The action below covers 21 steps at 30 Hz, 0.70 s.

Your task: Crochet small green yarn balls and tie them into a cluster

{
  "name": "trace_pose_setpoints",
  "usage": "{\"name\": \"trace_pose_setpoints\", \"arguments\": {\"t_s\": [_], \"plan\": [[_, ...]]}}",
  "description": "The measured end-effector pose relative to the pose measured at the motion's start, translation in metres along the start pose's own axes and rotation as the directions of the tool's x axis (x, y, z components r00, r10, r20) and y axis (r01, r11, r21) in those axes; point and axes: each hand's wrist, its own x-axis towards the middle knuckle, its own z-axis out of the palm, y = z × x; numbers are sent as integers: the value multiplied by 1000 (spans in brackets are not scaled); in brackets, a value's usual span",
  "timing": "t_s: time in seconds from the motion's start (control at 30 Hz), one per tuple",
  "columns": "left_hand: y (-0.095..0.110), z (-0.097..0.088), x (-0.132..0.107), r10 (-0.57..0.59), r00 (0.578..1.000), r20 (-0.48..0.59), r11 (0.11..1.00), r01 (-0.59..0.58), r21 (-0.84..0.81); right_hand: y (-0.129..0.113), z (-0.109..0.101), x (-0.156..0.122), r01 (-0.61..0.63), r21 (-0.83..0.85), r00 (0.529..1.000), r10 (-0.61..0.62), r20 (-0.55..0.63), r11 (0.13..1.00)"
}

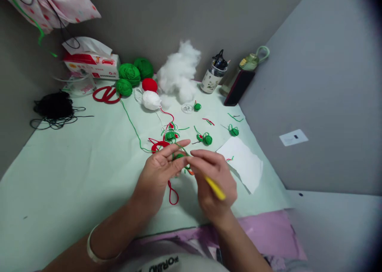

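Between the thumb and fingers of my left hand [162, 166] is a small green crochet piece [180, 156], partly hidden by the fingers. Green yarn [131, 123] runs from a green ball [123, 88] to this hand. My right hand [213, 180] grips a crochet hook [215, 187] by its yellow handle, its tip close to the green piece. Just beyond the hands are a coil of red yarn [159, 146] and a small green and red crocheted piece [170, 135]. A red yarn loop [173, 194] lies below the left hand.
Red-handled scissors [106, 95], black yarn [55, 107] and a tissue box [92, 65] are at the left. White stuffing [180, 73], a red yarn ball [149, 84] and white yarn [151, 100] sit behind. White paper [243, 164], a pen cup [212, 79] and a phone [239, 88] against a bottle [250, 61] are right.
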Motion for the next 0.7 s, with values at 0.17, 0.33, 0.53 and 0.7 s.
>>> {"name": "trace_pose_setpoints", "arguments": {"t_s": [0.17, 0.33, 0.53, 0.7], "plan": [[0, -1, 1, -130, 990, 54, 981, 136, -135, 2, -7, -1, 17, -31, 1000, -18, -21, 999], [-1, -1, 1, 28, 1000, -9, 1000, -28, 1, 5, -8, 12, -331, 505, 912, 407, -44, 797], [5, -6, 0, 19, 1000, 21, 999, -20, 29, 7, -8, 17, -430, 647, 848, 528, 50, 630], [7, -4, -1, 15, 999, 36, 999, -17, 39, 4, -8, 13, -385, 493, 913, 401, 77, 780]]}}
